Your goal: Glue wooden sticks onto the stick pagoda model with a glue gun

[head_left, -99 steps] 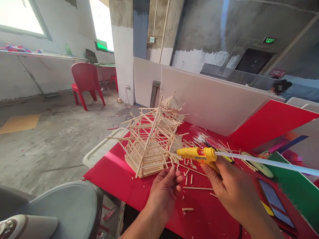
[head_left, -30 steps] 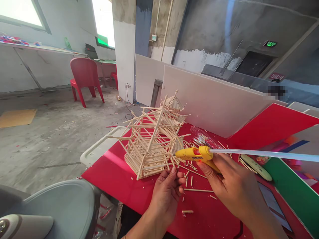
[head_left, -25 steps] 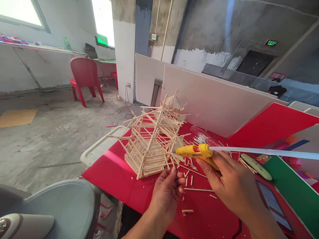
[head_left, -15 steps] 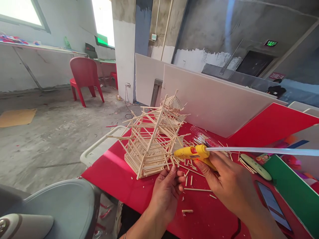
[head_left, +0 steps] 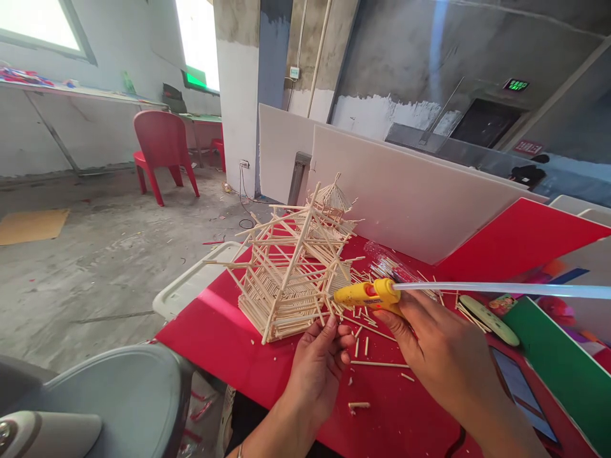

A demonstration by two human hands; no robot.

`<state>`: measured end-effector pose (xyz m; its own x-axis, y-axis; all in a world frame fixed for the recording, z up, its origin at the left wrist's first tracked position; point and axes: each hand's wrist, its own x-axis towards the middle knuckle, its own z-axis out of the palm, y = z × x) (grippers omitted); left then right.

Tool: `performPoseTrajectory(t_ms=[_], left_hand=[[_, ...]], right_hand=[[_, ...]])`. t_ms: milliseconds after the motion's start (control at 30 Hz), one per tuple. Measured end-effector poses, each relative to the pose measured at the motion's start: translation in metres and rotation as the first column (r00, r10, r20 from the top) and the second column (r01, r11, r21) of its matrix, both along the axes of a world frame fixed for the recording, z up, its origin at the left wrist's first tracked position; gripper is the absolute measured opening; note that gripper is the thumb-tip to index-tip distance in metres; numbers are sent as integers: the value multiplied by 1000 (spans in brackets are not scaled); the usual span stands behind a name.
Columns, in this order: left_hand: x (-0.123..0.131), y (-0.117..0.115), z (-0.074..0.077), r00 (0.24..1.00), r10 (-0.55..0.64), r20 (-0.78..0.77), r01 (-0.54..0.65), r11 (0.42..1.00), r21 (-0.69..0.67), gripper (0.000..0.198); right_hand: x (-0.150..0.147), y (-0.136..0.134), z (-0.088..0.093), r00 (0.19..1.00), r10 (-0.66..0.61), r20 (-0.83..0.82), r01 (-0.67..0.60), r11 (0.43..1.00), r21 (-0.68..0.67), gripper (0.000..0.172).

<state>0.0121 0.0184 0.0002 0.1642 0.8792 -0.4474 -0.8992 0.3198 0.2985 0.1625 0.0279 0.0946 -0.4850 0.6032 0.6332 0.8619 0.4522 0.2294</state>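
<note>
A yellow hot glue gun is gripped in my right hand, with a long clear glue stick sticking out of its back. Its nozzle points left at the near right corner of a model house frame built of thin wooden sticks. Just below that corner, my left hand pinches the end of a short wooden stick between thumb and forefinger. Behind the frame stands a smaller stick-built tower with a pointed roof.
Loose sticks and offcuts lie on the red table. A phone and a pale green oval object rest at the right. White boards stand behind. A grey round stool is at the lower left.
Almost nothing differs. My right hand and the glue gun have shifted very slightly; the nozzle stays at the same corner, and my left hand keeps its pinch.
</note>
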Motion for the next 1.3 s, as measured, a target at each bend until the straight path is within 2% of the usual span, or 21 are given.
performPoseTrajectory(t_ms=[367,567,933,1300], left_hand=[[0,-1,-2,1000,-11,17,11,1000,7,15],[-1,0,-1,1000,-11,9,11,1000,13,14],[-1,1,0,1000,-17,4,17,1000,27,14],[-2,4,0,991,-16,-131,28,995,94,14]], right_hand=[[1,0,-3,999,-28,-45,28,1000,0,31],[-1,2,-7,997,-10,-72,6,999,-54,30],[3,0,-6,997,9,-82,-14,997,-70,28],[3,0,-2,991,-81,-105,59,979,-195,27]])
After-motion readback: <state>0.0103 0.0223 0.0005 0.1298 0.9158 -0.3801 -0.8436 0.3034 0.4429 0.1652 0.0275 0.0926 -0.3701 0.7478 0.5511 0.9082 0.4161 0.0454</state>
